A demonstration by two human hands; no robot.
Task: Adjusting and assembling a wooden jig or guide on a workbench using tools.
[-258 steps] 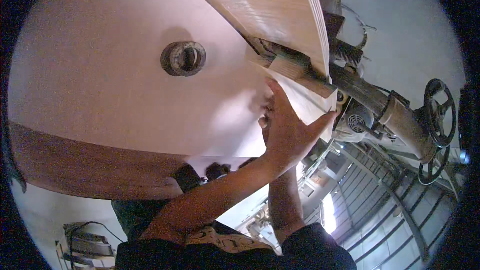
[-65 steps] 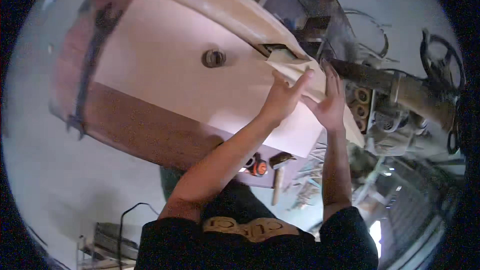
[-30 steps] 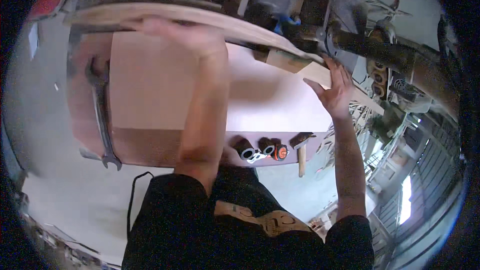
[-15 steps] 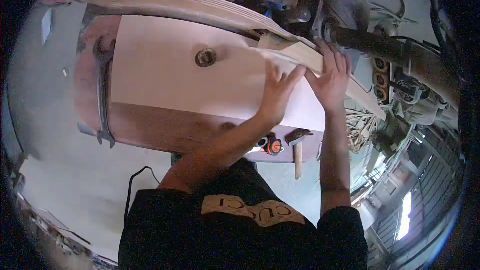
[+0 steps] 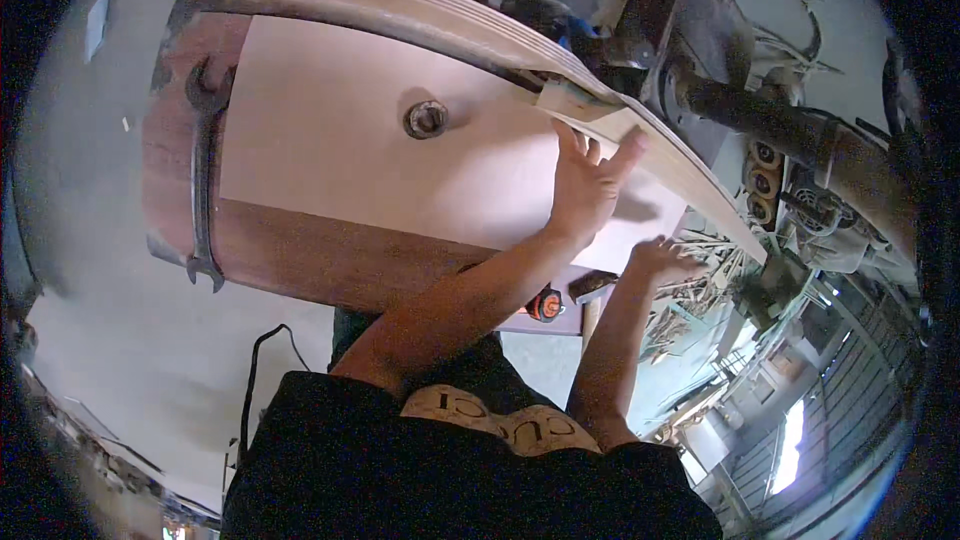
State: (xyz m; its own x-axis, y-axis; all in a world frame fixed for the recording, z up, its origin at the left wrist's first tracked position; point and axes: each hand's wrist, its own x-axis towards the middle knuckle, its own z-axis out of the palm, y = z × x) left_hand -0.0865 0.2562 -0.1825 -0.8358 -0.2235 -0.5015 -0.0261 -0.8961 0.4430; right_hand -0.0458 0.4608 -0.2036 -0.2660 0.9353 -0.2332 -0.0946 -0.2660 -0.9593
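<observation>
My left hand (image 5: 588, 185) grips a short pale wooden block (image 5: 595, 120), its fingers along the near side and the thumb over the right end. The block lies against a long curved wooden strip (image 5: 400, 5) with grooves along its edge. My right hand (image 5: 665, 260) is off the wood, fingers stretched out to the right above the near right corner of the table. Under the left hand lies a pale flat board (image 5: 330, 150) on a reddish-brown table (image 5: 320, 255). A dark round ring-shaped piece (image 5: 426, 119) sits on the board.
A large open-ended wrench (image 5: 203, 180) lies along the table's left end. Near the front edge are an orange and black tape measure (image 5: 545, 305) and a hammer (image 5: 592, 290), partly behind my right arm. Dark machinery (image 5: 690, 20) stands behind; wood scraps (image 5: 700, 285) are piled at right.
My right hand has come off the wood and moved down toward me. My left hand has stayed at the block, its thumb now over the block's end. The view has shifted slightly.
</observation>
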